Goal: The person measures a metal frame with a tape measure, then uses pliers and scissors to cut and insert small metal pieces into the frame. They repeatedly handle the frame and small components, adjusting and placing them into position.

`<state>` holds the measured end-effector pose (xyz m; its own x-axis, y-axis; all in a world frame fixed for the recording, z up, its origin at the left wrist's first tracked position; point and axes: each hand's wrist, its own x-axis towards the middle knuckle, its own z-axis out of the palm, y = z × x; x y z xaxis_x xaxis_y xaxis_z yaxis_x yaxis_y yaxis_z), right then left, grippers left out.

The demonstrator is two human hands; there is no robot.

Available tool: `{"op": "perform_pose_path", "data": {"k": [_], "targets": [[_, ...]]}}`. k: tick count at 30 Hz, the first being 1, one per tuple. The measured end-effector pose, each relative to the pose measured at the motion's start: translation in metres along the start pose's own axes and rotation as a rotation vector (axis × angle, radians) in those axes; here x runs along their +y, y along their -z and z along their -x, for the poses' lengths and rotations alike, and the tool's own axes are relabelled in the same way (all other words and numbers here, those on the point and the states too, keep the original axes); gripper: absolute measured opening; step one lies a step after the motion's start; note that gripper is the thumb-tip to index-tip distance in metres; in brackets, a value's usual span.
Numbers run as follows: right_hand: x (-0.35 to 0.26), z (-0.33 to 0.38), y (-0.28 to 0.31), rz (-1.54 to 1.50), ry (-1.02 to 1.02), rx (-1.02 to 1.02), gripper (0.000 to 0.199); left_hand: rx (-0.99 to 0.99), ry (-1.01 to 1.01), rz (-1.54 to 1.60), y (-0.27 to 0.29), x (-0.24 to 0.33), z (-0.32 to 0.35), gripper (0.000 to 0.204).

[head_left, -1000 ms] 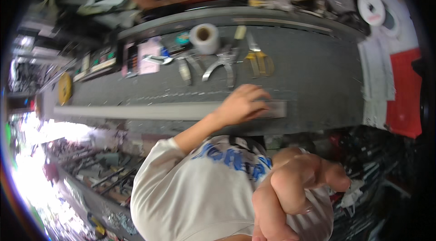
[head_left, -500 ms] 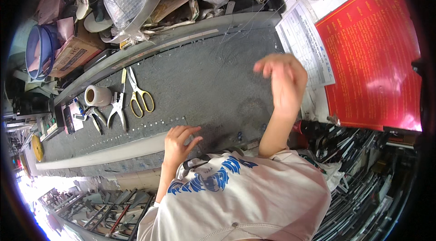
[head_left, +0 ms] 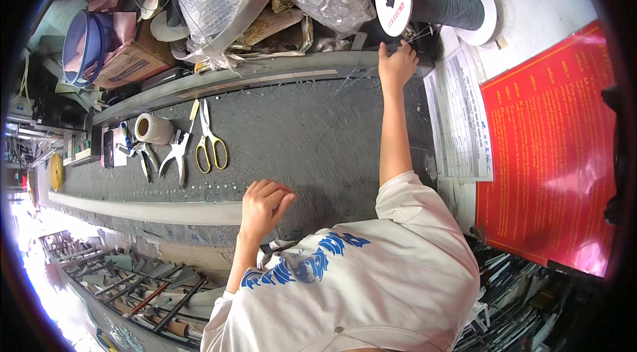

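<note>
My right hand [head_left: 397, 67] stretches to the far ledge just below a big spool of dark grey cord [head_left: 448, 5]. Its thumb and fingers are apart, and thin strands run down from the spool close to the fingertips; no grip on them can be made out. Nearer to me, my left hand [head_left: 265, 205] hovers at the front of the grey worktop [head_left: 279, 120], fingers curled in loosely with nothing seen in them. A long pale flat strip [head_left: 152, 210] lies along the front edge, its right end beside my left hand.
Yellow-handled scissors [head_left: 211, 143], pliers [head_left: 176, 156] and a tape roll [head_left: 152, 129] lie at left. Bubble wrap [head_left: 222, 0], a cardboard box [head_left: 136, 63] and a blue bucket [head_left: 83, 47] crowd the back. A red printed sheet [head_left: 544, 146] hangs at right.
My right hand has reached away from me, from above the worktop's right side to the ledge by the spool. My left hand's fingers have curled in more. The view has shifted.
</note>
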<state>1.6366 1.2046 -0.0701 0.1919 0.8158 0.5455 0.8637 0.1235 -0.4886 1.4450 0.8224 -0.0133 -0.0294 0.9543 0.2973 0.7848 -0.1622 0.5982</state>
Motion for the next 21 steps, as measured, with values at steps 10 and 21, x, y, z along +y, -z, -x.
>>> {"op": "perform_pose_path", "data": {"k": [10,21], "targets": [[-0.053,0.106,0.152,-1.276,-0.268,-0.835,0.025,0.052,0.087,0.192,0.002,0.0,-0.005,0.031],[-0.097,0.218,0.252,-1.781,-0.308,-1.313,0.041,-0.385,-0.105,0.838,0.012,0.017,0.013,0.018]]}}
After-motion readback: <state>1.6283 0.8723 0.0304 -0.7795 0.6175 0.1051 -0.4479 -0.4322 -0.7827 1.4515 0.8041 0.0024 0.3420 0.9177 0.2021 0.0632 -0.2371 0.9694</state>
